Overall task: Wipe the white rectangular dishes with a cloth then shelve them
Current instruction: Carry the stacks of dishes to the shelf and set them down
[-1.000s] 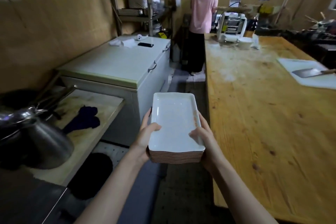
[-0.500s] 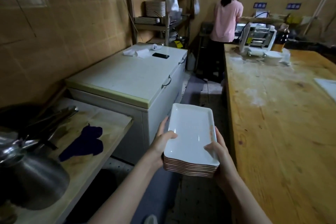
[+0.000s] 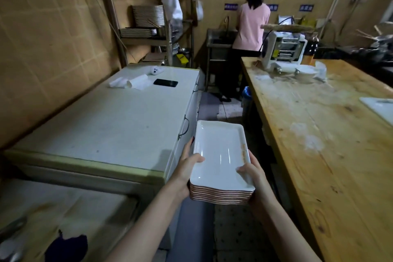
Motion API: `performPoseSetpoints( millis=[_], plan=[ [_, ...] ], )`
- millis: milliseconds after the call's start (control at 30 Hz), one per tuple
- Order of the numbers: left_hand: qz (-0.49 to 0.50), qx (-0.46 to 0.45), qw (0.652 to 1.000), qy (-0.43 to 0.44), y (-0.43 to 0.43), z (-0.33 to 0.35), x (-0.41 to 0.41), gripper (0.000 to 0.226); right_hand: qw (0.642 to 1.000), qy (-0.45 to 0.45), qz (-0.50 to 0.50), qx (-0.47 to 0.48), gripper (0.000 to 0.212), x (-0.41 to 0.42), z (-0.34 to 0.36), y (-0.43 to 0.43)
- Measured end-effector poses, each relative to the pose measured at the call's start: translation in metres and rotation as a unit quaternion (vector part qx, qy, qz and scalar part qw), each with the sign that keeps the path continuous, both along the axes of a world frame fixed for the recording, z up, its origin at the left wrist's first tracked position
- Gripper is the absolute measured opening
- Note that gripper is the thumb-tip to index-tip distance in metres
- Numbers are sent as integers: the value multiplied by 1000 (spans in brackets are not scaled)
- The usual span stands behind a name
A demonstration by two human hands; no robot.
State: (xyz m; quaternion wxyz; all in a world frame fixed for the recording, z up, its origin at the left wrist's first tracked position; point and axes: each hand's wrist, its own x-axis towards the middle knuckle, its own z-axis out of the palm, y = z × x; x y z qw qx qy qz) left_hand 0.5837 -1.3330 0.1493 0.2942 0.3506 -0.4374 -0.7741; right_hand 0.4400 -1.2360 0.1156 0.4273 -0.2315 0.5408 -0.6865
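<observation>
A stack of white rectangular dishes is held in the air over the aisle, between the front edge of the chest freezer and the long edge of the wooden table. The left hand grips its left side with the thumb over the top rim. The right hand grips the right side likewise. A dark blue cloth lies on the low counter beside the freezer. More dishes sit on the metal rack past its far corner.
</observation>
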Motion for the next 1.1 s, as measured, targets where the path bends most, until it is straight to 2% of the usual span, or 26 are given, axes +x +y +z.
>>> performPoseSetpoints(
  millis=[67,300,433,800,900,1100],
  plan=[
    [-12,4,1000,3,-24,-2,-11,62,1000,2,-15,17,80,-13,-1,-23],
    [-37,2,999,-3,-101,-8,-79,61,998,-27,-48,20,70,-75,-10,-92],
    [-43,-6,999,4,-151,-14,-137,61,998,-32,-54,23,87,-130,-11,-140],
    [1,-42,998,46,-298,5,-326,60,999,-9,33,-15,73,-327,27,-298],
    [13,-52,998,42,-340,4,-362,71,998,-23,51,-25,68,-363,25,-339],
    [17,-39,998,46,-433,-19,-430,79,997,-36,60,-28,74,-433,7,-430]
  ],
)
